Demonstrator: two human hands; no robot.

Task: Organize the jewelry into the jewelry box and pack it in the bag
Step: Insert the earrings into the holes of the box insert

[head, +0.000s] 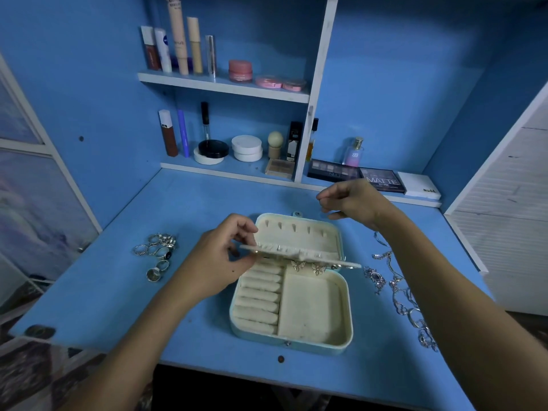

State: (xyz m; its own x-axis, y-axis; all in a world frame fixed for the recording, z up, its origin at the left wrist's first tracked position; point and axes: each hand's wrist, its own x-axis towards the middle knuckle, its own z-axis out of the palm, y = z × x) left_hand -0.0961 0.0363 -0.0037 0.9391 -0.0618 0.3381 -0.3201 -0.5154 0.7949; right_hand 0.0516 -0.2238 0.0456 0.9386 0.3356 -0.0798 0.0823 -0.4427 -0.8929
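Observation:
A pale blue jewelry box (314, 307) lies open in the middle of the blue desk, cream inside, with ring rolls on the left and a bare compartment on the right. Its lid (296, 232) stands up behind. My left hand (225, 256) pinches the left end of the inner earring panel (299, 256), which is held level over the box; butterfly earrings (308, 266) hang from it. My right hand (350, 203) hovers behind the box with fingers curled and fingertips pinched; whatever they hold is too small to see. Several silver rings (157, 250) lie left of the box, necklaces (400, 292) right.
Shelves at the back carry cosmetics: tubes (178, 40), pink jars (240, 71), white compacts (246, 148), a perfume bottle (354, 152). Eyeshadow palettes (382, 179) and a white case (419, 185) lie at the desk's rear right. A white panel (504, 203) stands to the right.

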